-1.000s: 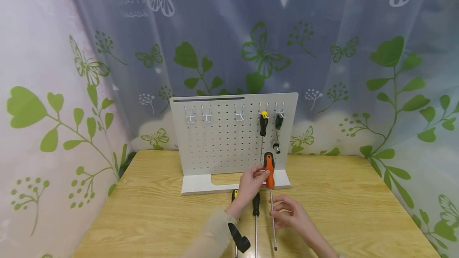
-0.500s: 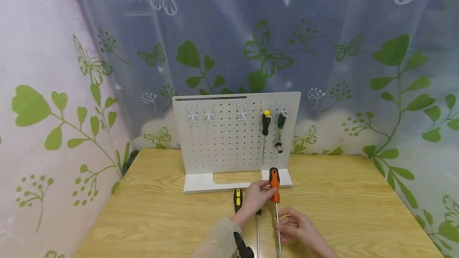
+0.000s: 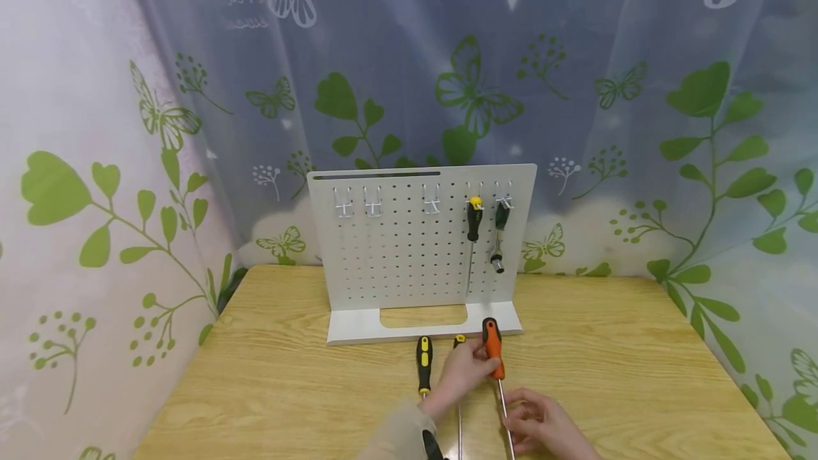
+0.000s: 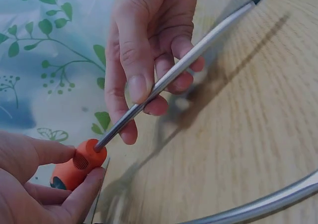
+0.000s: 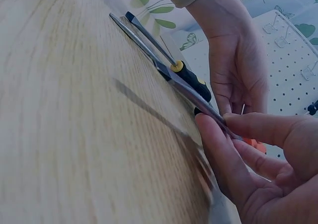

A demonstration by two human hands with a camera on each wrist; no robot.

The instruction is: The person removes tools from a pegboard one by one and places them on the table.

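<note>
An orange-and-black screwdriver (image 3: 492,350) is held in both hands just above the table, in front of the pegboard. My left hand (image 3: 463,373) grips its orange handle (image 4: 84,159) between thumb and fingers. Lower down, my right hand (image 3: 543,426) pinches the steel shaft (image 4: 184,65); the left wrist view shows the flat dark tip beyond the fingers. To the left of the held tool lies a black-and-yellow screwdriver (image 3: 424,360). Another black-handled screwdriver (image 3: 459,339) lies under my left hand, partly hidden by it.
A white pegboard (image 3: 409,254) stands at the back of the wooden table (image 3: 255,375). On its right side hang a yellow-topped screwdriver (image 3: 474,222) and a dark green-handled tool with a socket end (image 3: 501,218). Several clear hooks (image 3: 373,203) hold nothing. A patterned curtain (image 3: 383,55) surrounds the table.
Both hands have lowered the orange screwdriver away from the pegboard, toward the near edge and slightly right. The black-and-yellow screwdriver's handle is now uncovered by the left arm.
</note>
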